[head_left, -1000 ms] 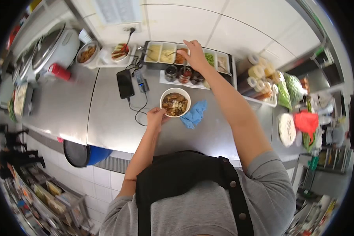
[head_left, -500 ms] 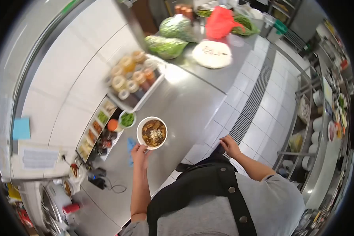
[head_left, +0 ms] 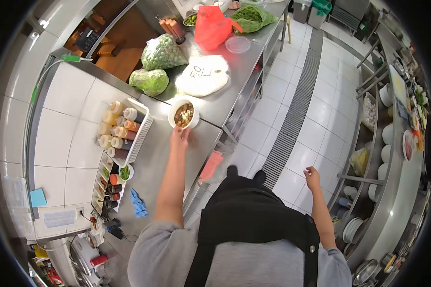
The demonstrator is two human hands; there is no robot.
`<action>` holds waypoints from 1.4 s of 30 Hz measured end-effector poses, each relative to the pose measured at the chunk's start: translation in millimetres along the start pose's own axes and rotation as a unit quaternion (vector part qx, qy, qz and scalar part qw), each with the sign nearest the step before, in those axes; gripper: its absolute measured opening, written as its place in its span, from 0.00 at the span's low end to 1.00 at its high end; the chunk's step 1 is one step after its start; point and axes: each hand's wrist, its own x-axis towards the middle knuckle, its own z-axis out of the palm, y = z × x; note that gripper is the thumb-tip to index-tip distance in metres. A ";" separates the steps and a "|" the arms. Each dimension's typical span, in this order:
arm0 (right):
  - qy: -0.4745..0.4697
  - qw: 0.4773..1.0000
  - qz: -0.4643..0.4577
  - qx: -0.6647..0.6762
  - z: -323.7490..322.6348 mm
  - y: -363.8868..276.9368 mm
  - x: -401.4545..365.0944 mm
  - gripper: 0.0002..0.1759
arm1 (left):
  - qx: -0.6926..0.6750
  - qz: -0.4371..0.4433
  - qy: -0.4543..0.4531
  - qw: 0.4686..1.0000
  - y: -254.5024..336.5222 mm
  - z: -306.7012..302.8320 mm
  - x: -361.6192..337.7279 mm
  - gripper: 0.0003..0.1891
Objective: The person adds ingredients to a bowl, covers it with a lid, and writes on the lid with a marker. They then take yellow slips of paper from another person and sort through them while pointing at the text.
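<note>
My left hand (head_left: 179, 135) reaches forward over the steel counter, its fingers closed on the near rim of a white bowl (head_left: 173, 115). Brown stew-like food with pale bits on top fills part of the bowl. Just beyond it lies a white plastic bag (head_left: 203, 76) with black writing. My right hand (head_left: 312, 178) hangs over the floor at my right side, fingers curled in, with nothing visible in it.
Left of the bowl, a white basket (head_left: 141, 136) holds several sauce bottles. Nearer are a small tub of chopped greens (head_left: 125, 172) and a blue cloth (head_left: 138, 204). Bagged vegetables (head_left: 162, 52) and a red bag (head_left: 210, 28) stand farther back. Shelving (head_left: 364, 179) runs along the right.
My left hand has carried the bowl forward along the counter, past the basket and close to the white bag. The view has shifted, and my right hand appears farther right.
</note>
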 end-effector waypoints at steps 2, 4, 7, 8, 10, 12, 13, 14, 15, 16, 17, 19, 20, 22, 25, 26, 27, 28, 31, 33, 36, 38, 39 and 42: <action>0.020 1.000 -0.012 0.008 1.1 42.7 -9.9 0.10 | 0.002 0.039 0.001 0.999 -18.3 10.0 4.0 0.16; 0.009 0.999 0.011 0.039 13.5 66.6 -17.0 0.09 | -0.018 0.035 0.090 0.995 -44.8 28.6 -9.9 0.17; -0.033 0.993 0.072 0.086 15.2 62.2 -5.4 0.09 | 0.100 0.025 0.170 0.980 -88.2 117.6 -78.3 0.18; -0.036 0.993 0.071 0.087 22.1 47.5 -0.2 0.10 | 0.177 0.085 0.101 0.975 -113.9 134.8 -76.1 0.18; -0.105 0.985 0.083 0.105 16.3 -8.6 36.3 0.12 | 0.314 0.200 -0.041 0.927 -157.3 169.8 -65.3 0.17; -0.117 0.987 0.001 0.111 21.0 -56.0 86.8 0.13 | 0.420 0.397 -0.128 0.806 -175.3 241.0 -49.2 0.17; -0.120 0.987 -0.028 0.101 19.2 -90.5 113.6 0.13 | 0.478 0.485 -0.166 0.713 -180.2 273.9 -21.5 0.21; -0.122 0.986 -0.074 0.091 13.3 -122.6 145.5 0.13 | 0.523 0.562 -0.198 0.609 -177.7 312.4 9.0 0.25; -0.155 0.979 -0.061 0.120 15.3 -148.5 169.3 0.13 | 0.578 0.550 -0.188 0.573 -184.7 334.3 40.0 0.24; -0.184 0.971 -0.051 0.144 12.6 -179.1 194.7 0.13 | 0.626 0.536 -0.177 0.537 -193.8 358.1 72.8 0.23; -0.186 0.973 -0.088 0.107 1.1 -220.4 214.9 0.13 | 0.671 0.520 -0.163 0.502 -198.6 386.7 97.6 0.23; -0.196 0.958 -0.198 0.069 -10.0 -271.6 253.4 0.14 | 0.696 0.535 -0.186 0.442 -193.1 420.8 127.4 0.18; -0.207 0.949 -0.230 0.060 -16.7 -297.9 270.2 0.14 | 0.710 0.541 -0.194 0.408 -188.0 427.8 140.0 0.16; -0.208 0.942 -0.255 0.066 -26.8 -343.1 300.0 0.14 | 0.746 0.529 -0.231 0.332 -179.5 435.0 154.0 0.13; -0.212 0.929 -0.294 0.073 -35.0 -388.2 345.3 0.14 | 0.770 0.522 -0.288 0.228 -167.3 433.3 160.0 0.10; -0.214 0.924 -0.306 0.075 -36.8 -402.0 357.9 0.14 | 0.772 0.521 -0.307 0.196 -162.4 428.8 156.0 0.10; -0.171 0.928 -0.320 0.088 -36.1 -416.1 369.1 0.14 | 0.743 0.539 -0.324 0.230 -156.3 421.5 148.6 0.09; -0.128 0.928 -0.336 0.100 -35.2 -430.6 381.2 0.15 | 0.710 0.558 -0.337 0.265 -149.9 413.7 138.0 0.08; -0.028 0.913 -0.394 0.098 -29.0 -467.7 425.9 0.29 | 0.575 0.563 -0.339 0.488 -125.2 399.0 90.4 0.04; 0.007 0.877 -0.469 0.108 -23.1 -504.9 439.2 0.39 | 0.486 0.439 -0.264 0.708 -95.8 384.9 42.2 0.03; -0.203 0.801 -0.552 0.112 4.0 -573.5 432.5 0.51 | 0.231 0.229 -0.154 0.933 -59.1 330.3 22.5 0.04; -0.301 0.743 -0.591 0.091 45.7 -608.1 411.2 0.55 | -0.025 0.140 -0.087 0.986 -35.2 288.7 2.0 0.05; -0.344 0.708 -0.612 0.080 65.3 -624.4 397.6 0.57 | -0.082 0.135 -0.047 0.986 -18.5 273.1 -11.3 0.04; -0.443 0.606 -0.660 0.025 123.7 -655.0 354.4 0.66 | -0.176 0.198 0.056 0.963 -2.8 220.3 -33.9 0.08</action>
